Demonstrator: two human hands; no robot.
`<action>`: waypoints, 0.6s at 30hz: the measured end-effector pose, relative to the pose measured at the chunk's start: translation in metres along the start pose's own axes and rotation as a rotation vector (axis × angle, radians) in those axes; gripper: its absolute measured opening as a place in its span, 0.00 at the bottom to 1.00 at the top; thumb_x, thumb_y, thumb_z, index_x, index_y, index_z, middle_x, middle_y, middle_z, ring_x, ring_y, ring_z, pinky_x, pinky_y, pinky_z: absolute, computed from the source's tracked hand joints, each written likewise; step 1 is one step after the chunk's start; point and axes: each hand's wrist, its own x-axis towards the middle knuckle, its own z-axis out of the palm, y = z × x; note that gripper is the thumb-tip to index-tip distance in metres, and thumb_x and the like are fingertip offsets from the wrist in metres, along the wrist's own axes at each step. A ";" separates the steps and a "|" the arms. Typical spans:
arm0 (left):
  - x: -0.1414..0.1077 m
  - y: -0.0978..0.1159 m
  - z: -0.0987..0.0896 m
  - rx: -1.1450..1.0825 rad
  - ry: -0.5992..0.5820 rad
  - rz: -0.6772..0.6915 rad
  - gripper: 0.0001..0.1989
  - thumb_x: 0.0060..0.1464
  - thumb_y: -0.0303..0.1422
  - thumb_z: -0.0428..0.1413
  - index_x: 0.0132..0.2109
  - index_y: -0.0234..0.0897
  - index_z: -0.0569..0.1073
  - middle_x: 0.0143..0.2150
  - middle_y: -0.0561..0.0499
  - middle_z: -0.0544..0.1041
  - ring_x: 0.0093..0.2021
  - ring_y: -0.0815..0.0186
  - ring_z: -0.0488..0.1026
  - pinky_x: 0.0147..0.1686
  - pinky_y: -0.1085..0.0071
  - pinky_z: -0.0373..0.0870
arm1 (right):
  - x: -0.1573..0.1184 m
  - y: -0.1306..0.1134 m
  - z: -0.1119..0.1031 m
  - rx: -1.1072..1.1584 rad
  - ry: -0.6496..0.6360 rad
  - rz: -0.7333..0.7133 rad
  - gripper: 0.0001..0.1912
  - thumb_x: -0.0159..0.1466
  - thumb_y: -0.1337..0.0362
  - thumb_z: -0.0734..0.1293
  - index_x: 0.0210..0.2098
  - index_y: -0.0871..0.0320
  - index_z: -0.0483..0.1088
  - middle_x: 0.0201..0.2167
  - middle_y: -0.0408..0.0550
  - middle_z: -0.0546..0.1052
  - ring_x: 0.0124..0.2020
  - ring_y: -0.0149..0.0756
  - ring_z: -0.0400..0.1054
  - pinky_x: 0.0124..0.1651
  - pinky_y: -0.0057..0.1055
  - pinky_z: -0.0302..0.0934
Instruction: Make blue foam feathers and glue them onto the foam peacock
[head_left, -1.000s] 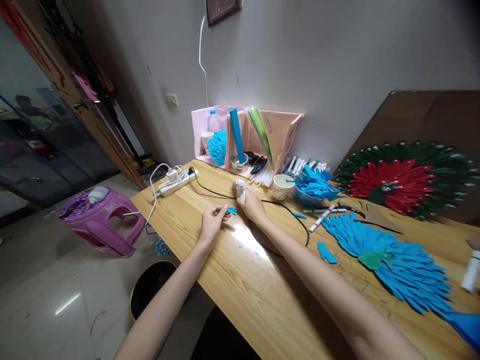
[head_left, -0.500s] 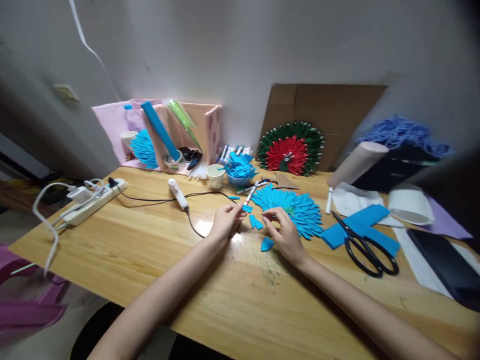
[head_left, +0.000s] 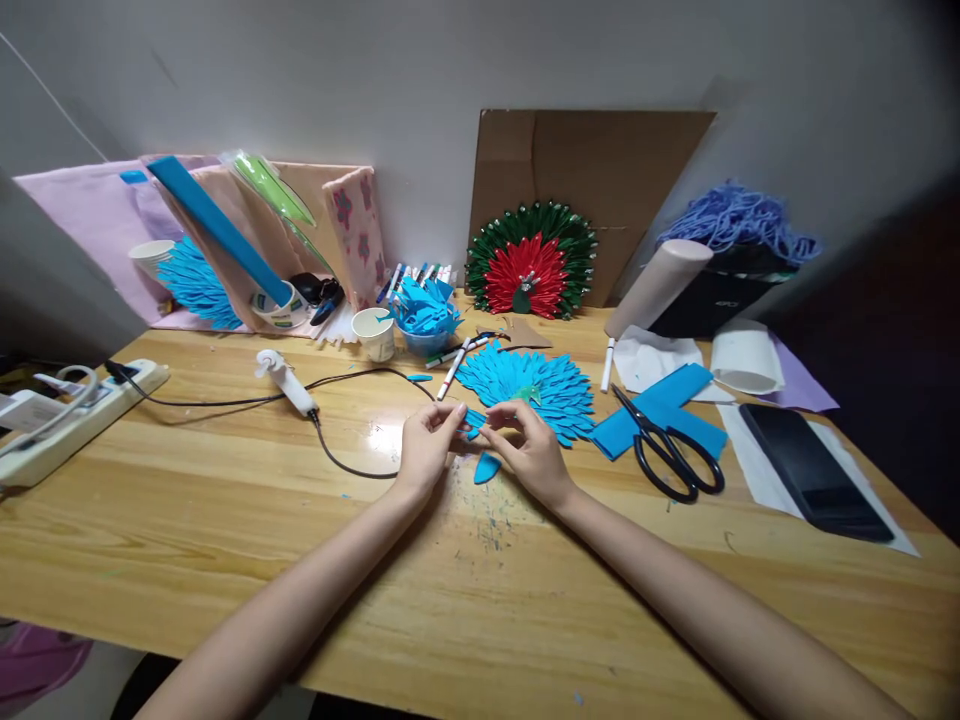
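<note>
A small blue felt piece (head_left: 472, 421) is pinched at its left end by my left hand (head_left: 426, 445). My right hand (head_left: 527, 452) closes thumb and finger on the piece's other end. Just below them a blue leaf-shaped scrap (head_left: 487, 468) lies on the wooden table. Behind my hands spreads a fan of layered blue felt petals (head_left: 529, 385) with a green bit at its centre. A white marker (head_left: 453, 370) rests beside the fan's left edge. To the right, black-handled scissors (head_left: 667, 450) lie across folded blue felt strips (head_left: 675, 405).
A white glue gun (head_left: 286, 382) with a black cord lies left, near a power strip (head_left: 82, 425). A paper cup (head_left: 373, 336) and a bowl of blue pieces (head_left: 426, 340) stand behind. A red-green fan (head_left: 531, 262) leans on cardboard (head_left: 585, 150). A phone (head_left: 814, 475) lies right.
My right hand has come over to the left hand and now grips the blue felt piece too. The view has swung to the right, so everything sits further left.
</note>
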 end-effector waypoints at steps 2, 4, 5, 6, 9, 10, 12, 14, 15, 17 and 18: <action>-0.001 -0.001 0.001 -0.004 0.009 -0.007 0.16 0.42 0.41 0.59 0.32 0.30 0.73 0.24 0.51 0.74 0.24 0.70 0.71 0.25 0.74 0.72 | 0.000 0.001 -0.001 0.008 -0.006 0.001 0.08 0.58 0.62 0.65 0.37 0.56 0.66 0.33 0.46 0.70 0.35 0.34 0.68 0.37 0.32 0.66; -0.002 -0.001 0.002 -0.010 0.016 -0.024 0.16 0.42 0.41 0.59 0.32 0.31 0.73 0.24 0.51 0.73 0.23 0.70 0.71 0.24 0.73 0.72 | -0.001 0.001 -0.001 0.015 -0.015 0.001 0.07 0.59 0.61 0.64 0.36 0.56 0.66 0.33 0.46 0.71 0.33 0.33 0.68 0.37 0.31 0.66; -0.001 -0.001 0.002 -0.009 0.017 -0.027 0.16 0.43 0.41 0.59 0.32 0.31 0.73 0.24 0.51 0.73 0.23 0.70 0.71 0.24 0.73 0.72 | -0.001 0.001 -0.002 0.016 -0.019 0.001 0.07 0.59 0.61 0.64 0.36 0.57 0.66 0.33 0.46 0.71 0.33 0.33 0.68 0.36 0.31 0.66; -0.001 -0.001 0.002 -0.004 0.020 -0.021 0.15 0.43 0.41 0.59 0.32 0.31 0.72 0.24 0.51 0.73 0.23 0.70 0.71 0.24 0.73 0.72 | -0.001 0.000 -0.002 0.016 -0.022 0.001 0.08 0.59 0.61 0.64 0.36 0.57 0.66 0.33 0.46 0.71 0.33 0.33 0.68 0.36 0.31 0.66; -0.001 -0.001 0.002 0.014 0.023 0.029 0.14 0.45 0.39 0.58 0.31 0.31 0.72 0.24 0.51 0.74 0.24 0.71 0.72 0.26 0.75 0.72 | 0.000 0.000 -0.003 0.009 -0.028 -0.007 0.08 0.58 0.60 0.65 0.36 0.57 0.67 0.33 0.47 0.71 0.33 0.34 0.69 0.37 0.32 0.67; -0.002 -0.002 0.002 0.016 0.023 0.043 0.13 0.45 0.39 0.58 0.31 0.31 0.73 0.24 0.51 0.74 0.24 0.71 0.72 0.27 0.75 0.72 | 0.000 0.000 -0.003 0.006 -0.025 -0.009 0.08 0.58 0.60 0.65 0.36 0.57 0.67 0.32 0.47 0.71 0.33 0.34 0.69 0.37 0.33 0.67; -0.003 -0.003 0.002 0.014 0.023 0.058 0.13 0.45 0.39 0.58 0.31 0.31 0.73 0.24 0.52 0.73 0.25 0.71 0.72 0.27 0.75 0.72 | 0.000 0.000 -0.003 0.003 -0.015 -0.007 0.08 0.58 0.60 0.65 0.35 0.57 0.67 0.32 0.47 0.72 0.32 0.34 0.69 0.36 0.32 0.67; -0.004 -0.003 0.002 0.001 0.012 0.057 0.13 0.44 0.39 0.58 0.31 0.31 0.72 0.25 0.52 0.73 0.26 0.70 0.72 0.27 0.73 0.72 | 0.000 0.000 -0.002 0.003 -0.008 -0.002 0.07 0.58 0.60 0.65 0.35 0.57 0.68 0.31 0.47 0.72 0.32 0.34 0.69 0.34 0.31 0.67; -0.005 -0.003 0.002 -0.006 0.006 0.056 0.13 0.45 0.39 0.58 0.32 0.31 0.72 0.25 0.51 0.73 0.26 0.69 0.72 0.27 0.73 0.72 | -0.001 0.000 -0.002 0.003 -0.007 0.001 0.07 0.58 0.60 0.65 0.34 0.57 0.68 0.31 0.47 0.71 0.32 0.33 0.68 0.34 0.31 0.67; -0.006 -0.004 0.002 -0.016 -0.004 0.058 0.13 0.45 0.39 0.58 0.32 0.31 0.72 0.26 0.51 0.73 0.27 0.68 0.72 0.27 0.71 0.73 | -0.001 -0.001 -0.002 0.001 -0.008 0.002 0.07 0.58 0.60 0.64 0.34 0.57 0.68 0.30 0.46 0.71 0.32 0.33 0.68 0.34 0.31 0.67; -0.006 -0.004 0.002 -0.017 -0.007 0.063 0.13 0.45 0.39 0.58 0.32 0.32 0.72 0.27 0.51 0.73 0.27 0.68 0.72 0.27 0.71 0.73 | -0.001 -0.001 -0.002 0.001 -0.008 0.002 0.06 0.58 0.61 0.64 0.33 0.57 0.68 0.30 0.46 0.71 0.31 0.33 0.68 0.34 0.31 0.67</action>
